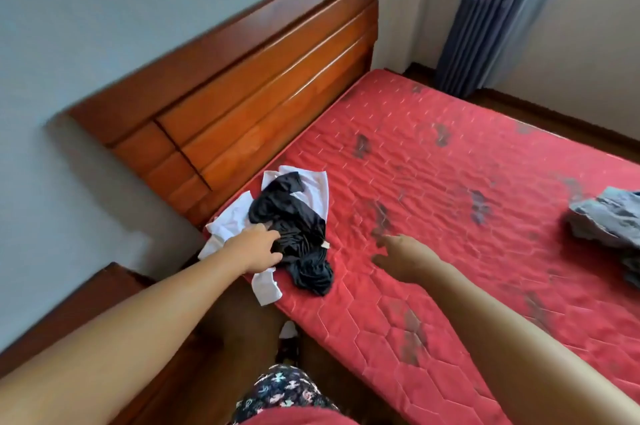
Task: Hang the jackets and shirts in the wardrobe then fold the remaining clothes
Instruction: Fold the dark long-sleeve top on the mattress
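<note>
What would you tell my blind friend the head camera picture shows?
A person's left grip, a bare hand, holds a black garment on a white garment at the corner of a red mattress. The right grip hovers open nearby; a grey garment lies farther right.

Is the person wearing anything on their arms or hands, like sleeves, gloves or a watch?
Nothing shows. The left hand and right hand carry no gloves, watch or bracelet, and no sleeve appears up to the picture's edge. Below, a dark flower-patterned garment is worn.
</note>
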A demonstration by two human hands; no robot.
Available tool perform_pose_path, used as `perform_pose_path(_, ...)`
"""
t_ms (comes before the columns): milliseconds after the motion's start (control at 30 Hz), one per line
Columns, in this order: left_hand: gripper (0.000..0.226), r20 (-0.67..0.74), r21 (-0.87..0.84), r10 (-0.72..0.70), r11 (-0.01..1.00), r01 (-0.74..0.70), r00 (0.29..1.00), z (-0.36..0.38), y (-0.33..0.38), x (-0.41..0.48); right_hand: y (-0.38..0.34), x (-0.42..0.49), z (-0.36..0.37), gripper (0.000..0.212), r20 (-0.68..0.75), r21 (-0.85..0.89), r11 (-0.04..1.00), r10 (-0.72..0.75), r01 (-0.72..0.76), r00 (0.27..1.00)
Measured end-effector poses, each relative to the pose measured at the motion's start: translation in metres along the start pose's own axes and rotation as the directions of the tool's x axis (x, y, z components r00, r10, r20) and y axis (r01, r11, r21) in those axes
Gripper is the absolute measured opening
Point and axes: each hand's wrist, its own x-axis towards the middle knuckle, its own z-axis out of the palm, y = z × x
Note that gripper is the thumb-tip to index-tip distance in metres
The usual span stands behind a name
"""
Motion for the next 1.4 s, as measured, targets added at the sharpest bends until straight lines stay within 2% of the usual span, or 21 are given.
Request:
perform_pose_path(133, 0.062, 0.051, 0.013, -0.014, 1.0, 0.013, 0.999, 0.001, -0.033, 0.038, -0.025, 0.049, 0.009, 0.045, 0.088, -0.042, 0.999, 0.015, -0.012, 0.996)
perform_pose_path(333, 0.058, 0.168, 0.019, 0.026, 0.999, -0.029, 0.985, 0.012, -0.077, 0.12, -0.057, 0.129, 0.025, 0.045, 0.194, -0.043, 0.995, 0.091, -0.085, 0.977)
perform_pose_path(700, 0.039, 0.255, 0.007, 0.057, 0.998, -0.061, 0.965, 0.066, -0.079, 0.267, -0.062, 0.276, 0.089, 0.04, 0.326, -0.01, 0.986, 0.163, -0.169, 0.931)
perform_pose_path(900, 0.041, 0.286, -0.033, 0.034, 0.999, -0.025, 0.958, 0.121, -0.074, 0.327, -0.044, 0.339, 0.142, 0.039, 0.354, 0.024, 0.977, 0.189, -0.211, 0.916)
perform_pose_path(1067, 0.037, 0.31, -0.002, 0.022, 1.0, -0.022, 0.951, 0.16, -0.076, 0.372, -0.031, 0.383, 0.194, 0.06, 0.402, 0.054, 0.968, 0.202, -0.243, 0.893)
perform_pose_path(1167, 0.037, 0.338, 0.015, -0.011, 1.0, 0.006, 0.941, 0.182, -0.084, 0.393, -0.035, 0.403, 0.213, 0.048, 0.423, 0.06, 0.96, 0.225, -0.274, 0.878)
perform_pose_path(1267, 0.038, 0.396, 0.012, -0.052, 0.999, 0.052, 0.917, 0.202, -0.097, 0.407, -0.037, 0.425, 0.24, 0.052, 0.45, 0.043, 0.965, 0.213, -0.259, 0.867)
perform_pose_path(1400, 0.044, 0.448, 0.003, -0.021, 1.0, 0.022, 0.894, 0.218, -0.108, 0.415, -0.039, 0.449, 0.273, 0.052, 0.496, 0.137, 0.921, 0.254, -0.364, 0.83)
